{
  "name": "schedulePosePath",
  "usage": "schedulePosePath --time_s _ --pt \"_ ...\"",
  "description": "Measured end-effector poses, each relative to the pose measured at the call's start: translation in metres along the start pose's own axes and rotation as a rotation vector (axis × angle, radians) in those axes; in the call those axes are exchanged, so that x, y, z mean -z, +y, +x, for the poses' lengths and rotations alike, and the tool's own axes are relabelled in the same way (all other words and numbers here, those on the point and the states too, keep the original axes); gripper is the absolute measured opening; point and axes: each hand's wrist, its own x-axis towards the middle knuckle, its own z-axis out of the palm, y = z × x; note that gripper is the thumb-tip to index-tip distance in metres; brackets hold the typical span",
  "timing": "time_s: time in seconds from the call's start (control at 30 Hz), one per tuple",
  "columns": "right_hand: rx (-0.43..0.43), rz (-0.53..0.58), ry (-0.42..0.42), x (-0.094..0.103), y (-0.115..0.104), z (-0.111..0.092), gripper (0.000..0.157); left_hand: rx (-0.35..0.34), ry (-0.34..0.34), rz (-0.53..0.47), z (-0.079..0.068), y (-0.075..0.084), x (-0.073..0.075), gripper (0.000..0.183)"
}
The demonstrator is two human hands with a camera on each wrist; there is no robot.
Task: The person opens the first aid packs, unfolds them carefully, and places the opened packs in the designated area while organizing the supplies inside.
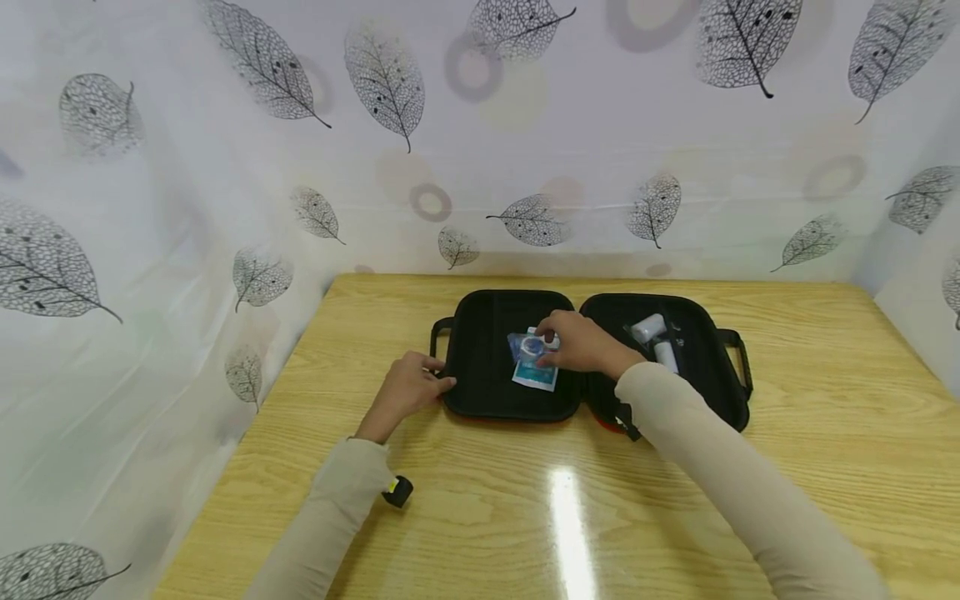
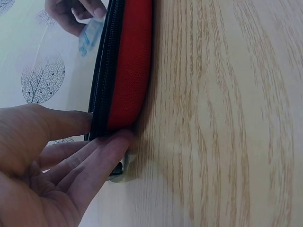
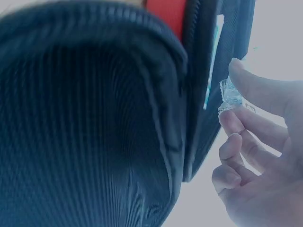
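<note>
A zippered case (image 1: 472, 350), black inside and red outside, lies unfolded on the table. My left hand (image 1: 408, 387) grips the rim of its left half at the near left corner; in the left wrist view the thumb is on the black zipper edge and the fingers lie against the red side (image 2: 130, 71). Over that same half, my right hand (image 1: 581, 340) pinches a small clear plastic packet (image 1: 532, 346) with something round and blue in it. In the right wrist view the packet (image 3: 230, 94) sits between thumb and fingertips. Beneath it lies a white and teal sachet (image 1: 535, 377).
In the case's right half lie two white rolls (image 1: 648, 328), partly behind my right forearm. Black carry handles (image 1: 742, 367) stick out at both ends of the case. A leaf-patterned curtain (image 1: 562, 150) hangs behind the wooden table (image 1: 480, 500).
</note>
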Motion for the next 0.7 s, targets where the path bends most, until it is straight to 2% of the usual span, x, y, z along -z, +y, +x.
schedulePosePath --time_s 0.3,0.5,0.7 --pt "-0.049 0.002 0.077 0.019 0.017 -0.022 0.044 -0.008 -0.003 -0.012 0.0 -0.001 0.0 0.042" --pt "-0.054 -0.007 0.111 0.03 0.03 -0.045 0.04 -0.001 -0.006 -0.011 0.0 -0.001 -0.001 0.043" --pt "-0.107 -0.023 0.111 0.039 0.042 -0.072 0.042 0.004 -0.005 -0.011 0.0 0.0 0.0 0.043"
